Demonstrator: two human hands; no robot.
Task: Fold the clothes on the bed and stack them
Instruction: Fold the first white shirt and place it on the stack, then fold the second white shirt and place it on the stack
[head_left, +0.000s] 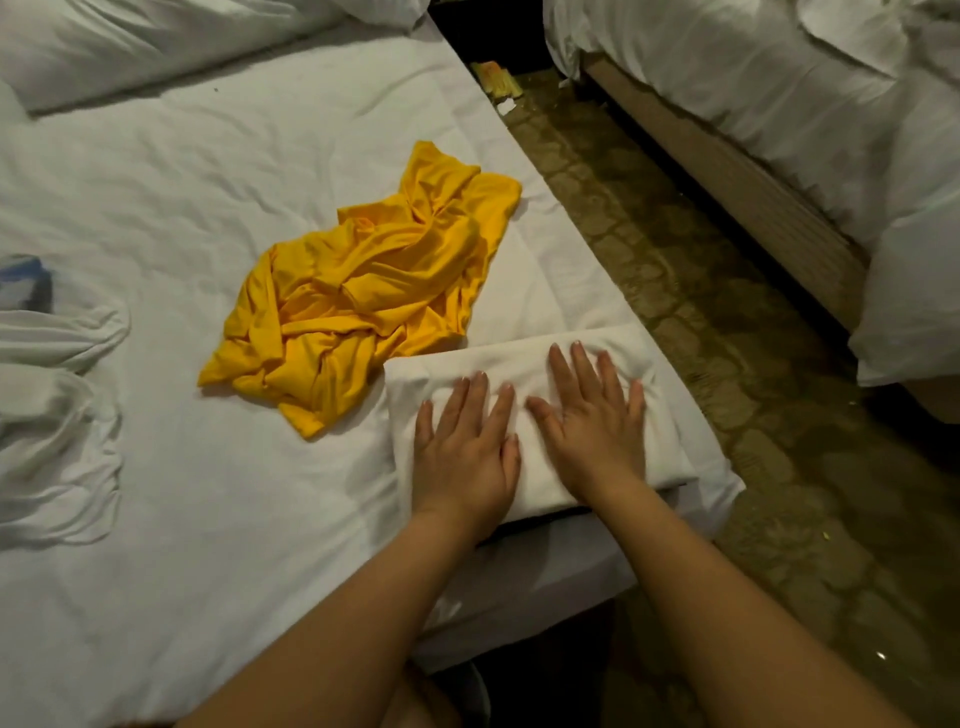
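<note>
The white garment (519, 358) lies folded at the bed's (208, 519) near corner, left hand (467, 457) and right hand (592, 426) pressing it flat, fingers (584, 369) straight and gripping nothing; the yellow garment (363, 296) just beside it is not yet folded.

left hand (465, 457), right hand (592, 431) on garment (519, 361)

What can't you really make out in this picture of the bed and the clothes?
All in the head view:
- Blue thing at the left edge: blurred and cut off by the frame.
- Dark layer beneath the folded white garment: only a thin edge shows.
- The garment's middle: covered by the left hand and right hand.
- Yellowish litter on the floor: too small and dim to identify.
</note>
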